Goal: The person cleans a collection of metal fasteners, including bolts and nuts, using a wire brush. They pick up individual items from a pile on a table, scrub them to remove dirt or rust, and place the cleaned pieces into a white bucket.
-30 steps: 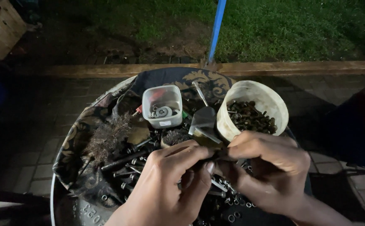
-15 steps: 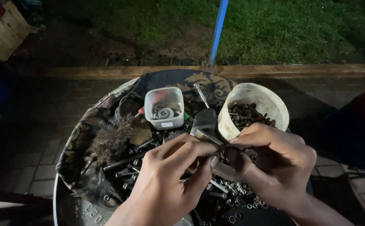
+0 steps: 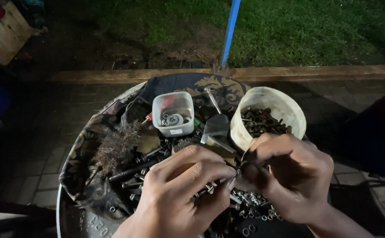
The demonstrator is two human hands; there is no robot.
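Observation:
My left hand and my right hand meet fingertip to fingertip over a round metal tray. Between them they pinch a small dark bolt, mostly hidden by the fingers. Under the hands lies a heap of loose nuts, washers and bolts on a dark patterned cloth. Just beyond my right hand stands a cream round tub filled with rusty screws.
A small clear square container with washers sits behind the hands, a metal trowel beside it, a wire brush to the left. A blue pole rises by a wooden curb; grass lies beyond, paving stones around.
Both hands have shifted slightly right and closer to the camera, and the fingers have turned around the small bolt. The tub and container have not moved.

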